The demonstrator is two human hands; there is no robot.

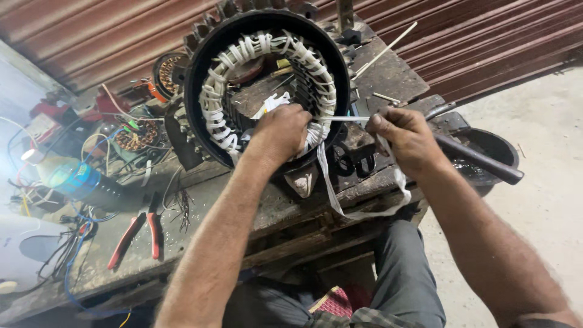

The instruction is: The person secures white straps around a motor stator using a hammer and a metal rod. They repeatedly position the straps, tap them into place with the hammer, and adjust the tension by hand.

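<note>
A large black motor stator (200,73) stands on edge on a worn wooden workbench (388,76), its copper windings wrapped in white cloth tape (234,58). My left hand (280,130) presses on the lower part of the wound coil, fingers closed over the tape there. My right hand (405,136) is to the right of the stator, pinching a strand of the white tape (346,118) pulled taut from the coil. A loose length of tape (331,191) hangs in a loop below both hands.
Red-handled pliers (143,234) lie on the bench at the left, by tangled wires (73,249) and a smaller copper-wound stator (136,135). Black scissors (352,159) lie under the hands. A dark pan with a long handle (480,159) sits at right. A rusty shutter (486,36) is behind.
</note>
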